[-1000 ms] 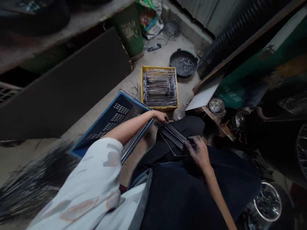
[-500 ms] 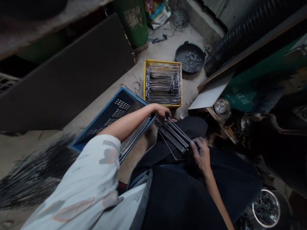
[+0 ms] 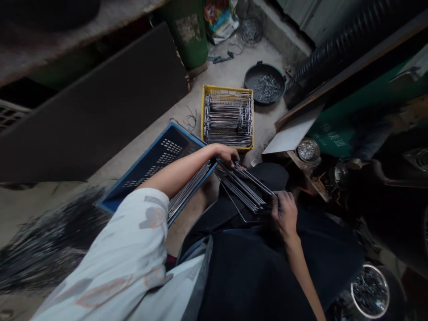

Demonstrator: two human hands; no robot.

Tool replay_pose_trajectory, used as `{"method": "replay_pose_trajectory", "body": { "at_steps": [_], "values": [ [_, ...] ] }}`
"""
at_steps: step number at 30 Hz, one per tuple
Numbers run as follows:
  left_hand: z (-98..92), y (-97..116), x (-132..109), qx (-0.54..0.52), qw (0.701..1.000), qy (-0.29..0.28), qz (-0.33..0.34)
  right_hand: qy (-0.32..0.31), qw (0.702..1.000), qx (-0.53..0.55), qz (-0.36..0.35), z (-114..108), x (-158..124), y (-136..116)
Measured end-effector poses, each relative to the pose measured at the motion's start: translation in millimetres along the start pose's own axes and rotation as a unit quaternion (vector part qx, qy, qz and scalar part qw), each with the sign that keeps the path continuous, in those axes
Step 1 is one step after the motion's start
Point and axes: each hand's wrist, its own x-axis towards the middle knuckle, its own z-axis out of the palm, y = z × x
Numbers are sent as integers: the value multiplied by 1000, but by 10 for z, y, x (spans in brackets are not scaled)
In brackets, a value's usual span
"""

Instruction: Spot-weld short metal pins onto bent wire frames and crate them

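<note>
A bundle of thin metal wire frames [image 3: 244,187] lies across my lap, over dark trousers. My left hand [image 3: 228,154] grips the far end of the bundle, fingers curled over the wires. My right hand [image 3: 285,212] is closed round the near end, and the top frame is raised a little from the rest. Beside my left arm stands a blue perforated crate [image 3: 157,162] with more long wires in it.
A yellow crate [image 3: 228,117] filled with wire frames stands on the concrete floor ahead. Behind it is a black pan of small metal parts [image 3: 264,83]. A heap of loose wires [image 3: 43,240] lies at the left. Metal bowls of parts [image 3: 369,290] sit at the right.
My right hand has shifted slightly right along the bundle and closed round its end. One frame has lifted off the stack. The left hand stays at the far end.
</note>
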Motion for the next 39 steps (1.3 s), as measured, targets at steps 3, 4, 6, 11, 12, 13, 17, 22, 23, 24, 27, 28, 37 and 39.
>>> {"method": "replay_pose_trajectory", "body": {
  "at_steps": [3,4,6,11,12,13,17,22,23,24,27,28,37,39],
  "values": [
    [-19,41,-23,19,1000,1,-1,13,1000,-1,5,11,9,25],
    [-22,62,-33,27,1000,2,-2,14,1000,1,7,11,13,27],
    [-23,115,-59,48,999,6,-5,11,1000,5,10,6,21,26],
    [-21,324,-143,145,988,48,-28,2,994,95,59,-67,62,86],
    [-25,366,-157,175,982,66,-40,-1,989,130,75,-95,76,121],
    [-33,402,-167,205,973,88,-53,-5,981,168,93,-128,93,162],
    [-109,470,-163,311,923,199,-105,2,947,284,150,-293,183,350],
    [-269,520,-63,368,884,270,-104,27,948,280,151,-357,276,548],
    [-298,544,-40,374,880,275,-103,24,952,267,149,-337,284,580],
    [-325,572,-20,378,877,279,-105,22,956,253,148,-312,288,609],
    [-388,650,11,380,873,285,-108,26,965,216,143,-259,282,699],
    [-403,669,8,381,873,285,-110,32,968,207,139,-257,274,739],
    [-159,1224,-307,71,960,228,142,92,974,85,188,-332,-64,1634],
    [65,1551,-337,50,959,177,215,80,968,62,231,-296,-156,1786]
  ]
}}
